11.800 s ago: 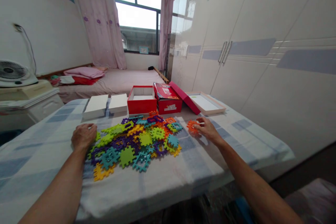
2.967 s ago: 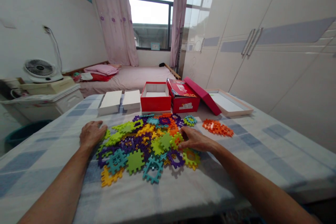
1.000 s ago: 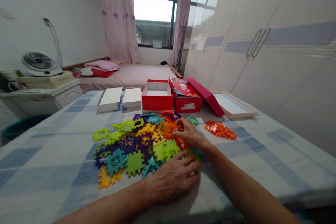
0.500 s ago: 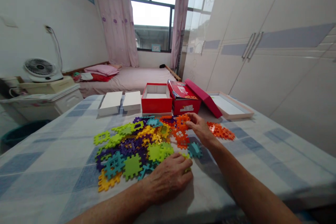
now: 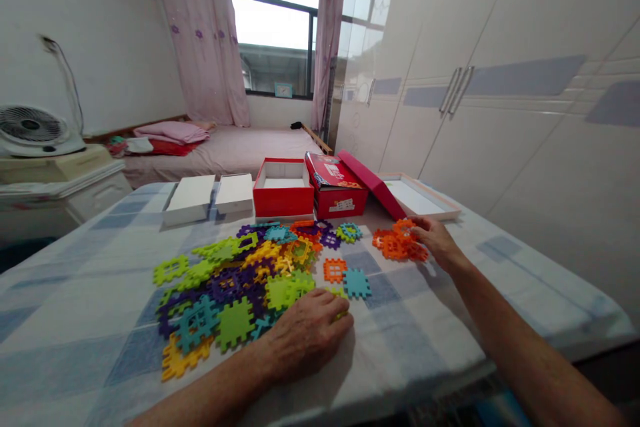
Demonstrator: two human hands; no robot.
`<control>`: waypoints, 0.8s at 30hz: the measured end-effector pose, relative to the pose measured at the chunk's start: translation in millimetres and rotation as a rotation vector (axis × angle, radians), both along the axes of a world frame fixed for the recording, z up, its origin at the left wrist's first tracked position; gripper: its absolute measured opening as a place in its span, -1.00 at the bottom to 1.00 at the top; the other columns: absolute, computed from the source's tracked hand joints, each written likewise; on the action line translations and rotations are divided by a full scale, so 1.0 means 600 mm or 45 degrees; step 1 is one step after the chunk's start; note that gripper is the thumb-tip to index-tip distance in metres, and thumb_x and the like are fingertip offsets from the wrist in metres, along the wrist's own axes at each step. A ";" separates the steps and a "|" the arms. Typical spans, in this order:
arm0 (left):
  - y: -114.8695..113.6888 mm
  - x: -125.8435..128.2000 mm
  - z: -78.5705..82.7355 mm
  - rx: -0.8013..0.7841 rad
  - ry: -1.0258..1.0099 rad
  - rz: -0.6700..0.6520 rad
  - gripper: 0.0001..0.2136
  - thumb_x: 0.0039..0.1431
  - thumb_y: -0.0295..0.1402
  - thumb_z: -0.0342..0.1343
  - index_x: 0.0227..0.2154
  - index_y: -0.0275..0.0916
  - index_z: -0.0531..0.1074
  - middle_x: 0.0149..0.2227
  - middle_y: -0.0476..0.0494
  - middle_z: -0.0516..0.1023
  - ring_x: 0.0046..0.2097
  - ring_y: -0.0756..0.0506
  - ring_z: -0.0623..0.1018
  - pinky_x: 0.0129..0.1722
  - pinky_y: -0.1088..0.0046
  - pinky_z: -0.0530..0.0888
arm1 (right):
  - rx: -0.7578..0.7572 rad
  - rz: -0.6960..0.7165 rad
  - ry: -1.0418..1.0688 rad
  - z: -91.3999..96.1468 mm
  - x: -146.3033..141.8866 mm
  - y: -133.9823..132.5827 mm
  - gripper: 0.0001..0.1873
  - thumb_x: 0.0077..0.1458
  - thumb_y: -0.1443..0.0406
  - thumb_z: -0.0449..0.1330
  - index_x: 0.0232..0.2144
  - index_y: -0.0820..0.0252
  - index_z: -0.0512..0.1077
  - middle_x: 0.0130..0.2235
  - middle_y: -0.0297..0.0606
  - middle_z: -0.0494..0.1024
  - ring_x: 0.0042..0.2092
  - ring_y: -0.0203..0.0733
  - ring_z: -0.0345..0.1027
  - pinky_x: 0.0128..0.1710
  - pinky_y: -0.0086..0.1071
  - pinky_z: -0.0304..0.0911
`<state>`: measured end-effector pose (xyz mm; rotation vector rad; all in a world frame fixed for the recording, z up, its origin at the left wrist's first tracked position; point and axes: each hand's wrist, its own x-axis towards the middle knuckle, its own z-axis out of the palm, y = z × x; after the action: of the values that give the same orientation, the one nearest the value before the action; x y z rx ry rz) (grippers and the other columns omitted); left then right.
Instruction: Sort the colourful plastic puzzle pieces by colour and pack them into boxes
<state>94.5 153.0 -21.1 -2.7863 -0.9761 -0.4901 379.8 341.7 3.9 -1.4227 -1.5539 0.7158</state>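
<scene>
My right hand (image 5: 440, 241) is at the right, its thumb and fingers closed on an orange building tile (image 5: 404, 227). That tile is at the small heap of orange tiles (image 5: 393, 247). My left hand (image 5: 313, 325) rests palm down at the near side of a mixed pile, fingers curled over a lime-green tile (image 5: 342, 313) that is mostly hidden. The pile holds green tiles (image 5: 235, 323), purple tiles (image 5: 227, 285), yellow tiles (image 5: 183, 357) and teal tiles (image 5: 197, 323). A single orange window tile (image 5: 335, 270) and a teal tile (image 5: 357, 283) lie between my hands.
Behind the pile stand two white boxes (image 5: 190, 200) (image 5: 235, 193), an open red box (image 5: 283, 201), a red printed box (image 5: 340, 201) with a red lid (image 5: 373, 183) leaning on it, and a shallow white tray (image 5: 425, 197). A checked cloth (image 5: 415, 347) covers the table.
My right hand has moved right, carrying orange tiles from the pile's edge to the orange heap. Purple and teal-green tiles are uncovered there. My left hand stays by the pile; the view has turned slightly right.
</scene>
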 end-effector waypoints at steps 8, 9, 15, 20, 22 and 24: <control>0.000 0.000 0.003 0.049 0.032 0.010 -0.89 0.25 -0.45 -0.09 -0.31 -0.25 0.33 -0.28 -0.12 0.44 -0.30 -0.06 0.40 -0.27 0.36 0.38 | 0.218 0.355 -0.548 0.011 -0.089 -0.056 -0.63 0.04 0.23 0.09 -0.10 0.23 0.44 -0.10 -0.11 0.51 -0.09 -0.11 0.38 -0.04 -0.22 0.27; 0.000 0.000 0.003 0.053 0.035 0.013 -0.89 0.25 -0.46 -0.10 -0.30 -0.25 0.33 -0.28 -0.12 0.44 -0.30 -0.06 0.40 -0.27 0.36 0.38 | 0.167 0.529 -0.557 0.011 -0.111 -0.070 -0.63 0.06 0.19 0.10 -0.10 0.22 0.44 -0.11 -0.14 0.51 -0.12 -0.13 0.39 -0.08 -0.26 0.27; 0.001 -0.002 0.000 0.088 -0.022 0.027 -0.89 0.23 -0.45 -0.08 -0.30 -0.24 0.35 -0.33 -0.08 0.45 -0.32 -0.06 0.41 -0.25 0.36 0.40 | 0.127 0.775 -0.970 -0.002 -0.210 -0.125 -0.67 -0.04 0.13 0.23 -0.25 0.22 0.45 -0.20 -0.15 0.45 -0.19 -0.12 0.29 -0.22 -0.33 0.16; 0.019 -0.025 0.024 0.243 -0.182 0.184 -0.83 0.25 -0.43 -0.10 -0.27 -0.25 0.40 -0.21 -0.17 0.51 -0.20 -0.09 0.46 -0.15 0.31 0.43 | 0.166 0.765 -0.956 -0.011 -0.224 -0.122 -0.83 0.00 0.22 0.15 -0.38 0.22 0.33 -0.35 -0.27 0.40 -0.36 -0.25 0.19 -0.40 -0.40 0.00; 0.034 -0.043 0.035 0.291 -0.236 0.332 -0.80 0.24 -0.42 -0.09 -0.18 -0.27 0.41 -0.07 -0.24 0.49 -0.05 -0.14 0.45 -0.03 0.23 0.41 | 0.144 0.798 -0.862 -0.009 -0.227 -0.114 -0.93 0.03 0.30 0.08 -0.41 0.20 0.32 -0.39 -0.31 0.39 -0.38 -0.27 0.19 -0.40 -0.41 0.00; 0.049 -0.063 0.040 0.277 -0.239 0.475 -0.74 0.24 -0.36 -0.07 -0.06 -0.26 0.39 0.09 -0.29 0.40 0.14 -0.22 0.34 0.11 0.12 0.32 | 0.126 0.786 -0.778 -0.004 -0.232 -0.104 -0.91 0.01 0.38 0.03 -0.40 0.19 0.34 -0.41 -0.33 0.40 -0.37 -0.27 0.21 -0.38 -0.42 0.02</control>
<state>56.8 182.5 2.8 -2.3259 -1.3543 -0.7555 240.6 279.0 1.7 -1.1352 -2.5289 0.5548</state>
